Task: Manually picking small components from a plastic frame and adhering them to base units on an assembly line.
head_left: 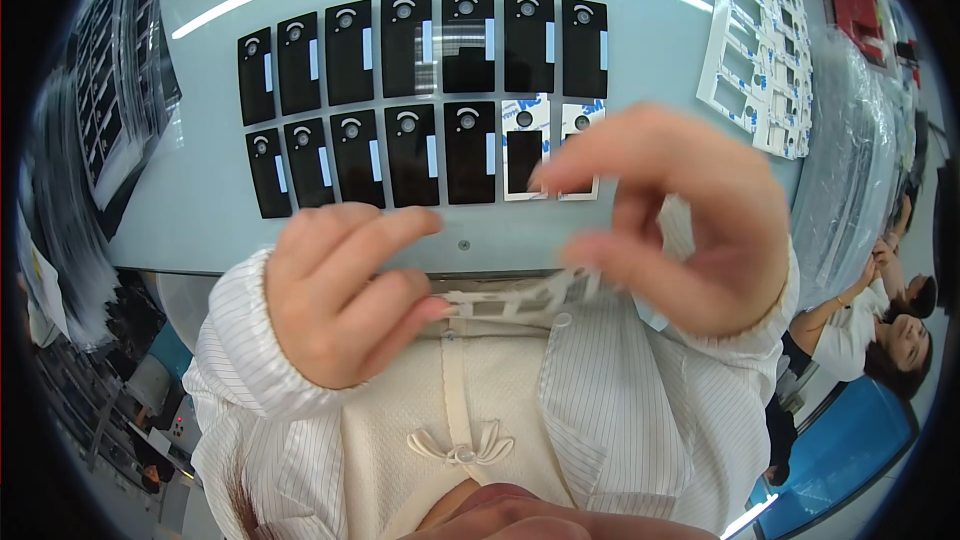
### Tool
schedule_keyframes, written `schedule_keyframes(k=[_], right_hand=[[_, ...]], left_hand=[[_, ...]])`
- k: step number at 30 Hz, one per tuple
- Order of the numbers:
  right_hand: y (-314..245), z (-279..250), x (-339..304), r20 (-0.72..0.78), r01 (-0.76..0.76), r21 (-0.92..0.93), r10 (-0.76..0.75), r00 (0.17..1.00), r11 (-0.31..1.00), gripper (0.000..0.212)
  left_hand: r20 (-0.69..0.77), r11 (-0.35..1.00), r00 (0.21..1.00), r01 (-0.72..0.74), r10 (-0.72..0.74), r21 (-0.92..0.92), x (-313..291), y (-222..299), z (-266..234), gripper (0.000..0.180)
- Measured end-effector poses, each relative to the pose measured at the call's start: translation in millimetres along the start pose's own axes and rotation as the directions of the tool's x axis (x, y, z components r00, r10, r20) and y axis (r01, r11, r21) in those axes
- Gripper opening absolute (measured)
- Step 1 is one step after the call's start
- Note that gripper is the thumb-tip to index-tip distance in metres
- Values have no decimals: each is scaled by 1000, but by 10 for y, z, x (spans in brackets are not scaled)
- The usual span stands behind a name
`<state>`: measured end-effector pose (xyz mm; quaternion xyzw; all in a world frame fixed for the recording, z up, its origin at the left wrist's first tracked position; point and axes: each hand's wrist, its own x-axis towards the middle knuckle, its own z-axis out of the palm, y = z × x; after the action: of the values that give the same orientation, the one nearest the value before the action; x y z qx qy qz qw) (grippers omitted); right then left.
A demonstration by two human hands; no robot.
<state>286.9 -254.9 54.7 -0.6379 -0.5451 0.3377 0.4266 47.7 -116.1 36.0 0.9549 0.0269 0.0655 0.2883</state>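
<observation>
My left hand (340,290) pinches one end of a thin white cut-out strip (500,302) between thumb and forefinger, at the table's near edge. The strip stretches to the right, and its far end blurs close to my right thumb. My right hand (690,220) is curved and smeared by motion, its thumb and forefinger well apart. Its forefinger is over a black panel with a white, blue-printed adhesive frame (582,118), partly covering it. A similar framed panel (525,165) lies just left. Several plain black rectangular panels (414,155), each with a round hole and a pale blue tab, form two rows.
A white sheet of cut-out frames (745,105) lies at the table's right edge, beside clear plastic wrapping (850,140). Stacked dark panel sheets in plastic (105,90) stand at the left. A small screw (464,245) sits in the tabletop. Other people (860,330) are at the far right.
</observation>
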Motion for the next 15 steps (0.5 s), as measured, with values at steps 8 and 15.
schedule_keyframes(k=[8,15], right_hand=[[-34,424,-195,288,-182,189,122,950,965,17],[-118,468,-185,555,-645,619,331,763,449,13]], left_hand=[[-79,994,992,97,-101,-53,-196,-66,-147,22],[-99,975,995,7,-30,-223,-332,-251,-119,28]])
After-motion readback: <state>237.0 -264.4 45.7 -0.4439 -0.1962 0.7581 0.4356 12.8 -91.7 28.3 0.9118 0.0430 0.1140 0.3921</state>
